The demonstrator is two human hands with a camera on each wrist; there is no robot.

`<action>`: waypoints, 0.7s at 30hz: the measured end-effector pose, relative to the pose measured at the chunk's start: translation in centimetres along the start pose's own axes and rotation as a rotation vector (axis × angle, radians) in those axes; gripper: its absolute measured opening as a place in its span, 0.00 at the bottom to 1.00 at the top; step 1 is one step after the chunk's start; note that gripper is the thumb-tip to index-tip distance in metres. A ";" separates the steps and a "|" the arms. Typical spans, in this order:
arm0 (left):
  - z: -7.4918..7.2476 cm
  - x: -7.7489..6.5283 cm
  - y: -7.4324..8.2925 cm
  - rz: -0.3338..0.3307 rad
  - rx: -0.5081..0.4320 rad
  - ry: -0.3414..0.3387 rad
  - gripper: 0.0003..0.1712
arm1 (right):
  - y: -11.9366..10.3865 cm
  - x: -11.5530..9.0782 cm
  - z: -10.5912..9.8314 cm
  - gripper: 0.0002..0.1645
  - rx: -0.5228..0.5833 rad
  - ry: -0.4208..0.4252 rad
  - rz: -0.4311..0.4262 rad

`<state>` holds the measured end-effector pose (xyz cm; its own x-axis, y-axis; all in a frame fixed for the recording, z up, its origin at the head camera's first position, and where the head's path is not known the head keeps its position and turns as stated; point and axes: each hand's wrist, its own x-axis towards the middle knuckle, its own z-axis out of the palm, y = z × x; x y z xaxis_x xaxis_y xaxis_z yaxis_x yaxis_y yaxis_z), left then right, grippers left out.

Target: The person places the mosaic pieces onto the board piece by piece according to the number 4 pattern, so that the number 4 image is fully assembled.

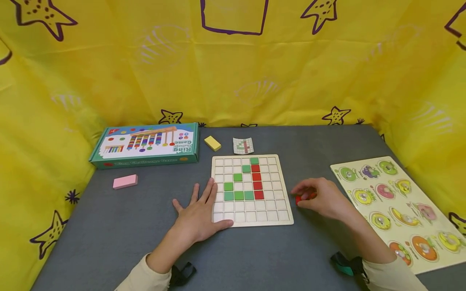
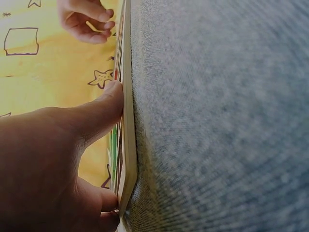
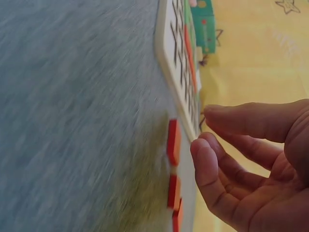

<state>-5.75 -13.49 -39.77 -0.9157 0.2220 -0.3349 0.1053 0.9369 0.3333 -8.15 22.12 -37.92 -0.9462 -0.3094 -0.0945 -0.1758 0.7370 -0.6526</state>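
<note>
A square wooden grid board (image 1: 273,206) lies flat on the table, with a column of several red tiles (image 1: 257,176) and a stepped outline of several green tiles (image 1: 238,177) set in it. My left hand (image 1: 196,220) rests spread at the board's left side, its fingertips along the left edge and its thumb on the near edge. Just off the right edge hovers my right hand (image 1: 324,198), thumb and fingers bent and apart, with nothing between them. Below it in the right wrist view, loose red tiles (image 3: 174,145) lie on the table, partly hidden by the hand in the head view.
Behind the board lie a small pattern card (image 1: 243,146) and a yellow block (image 1: 212,143). A Ring Challenge Game box (image 1: 145,145) stands back left, with a pink block (image 1: 125,182) before it. A fruit puzzle board (image 1: 395,230) lies at the right. Yellow cloth surrounds the table.
</note>
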 end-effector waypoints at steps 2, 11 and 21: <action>0.0 0.0 0.0 -0.003 0.000 -0.003 0.67 | 0.5 -0.3 -0.1 0.15 -0.011 0.006 0.000; 0.0 0.1 -0.1 0.003 -0.008 -0.001 0.67 | 1.2 -0.4 0.2 0.16 -0.072 0.014 0.013; 0.0 0.1 -0.2 0.005 -0.009 0.001 0.67 | 1.0 -0.1 0.7 0.18 -0.132 0.024 0.049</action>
<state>-5.89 -13.67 -39.91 -0.9156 0.2260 -0.3327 0.1058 0.9334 0.3430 -8.04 22.46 -39.06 -0.9605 -0.2580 -0.1047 -0.1620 0.8238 -0.5432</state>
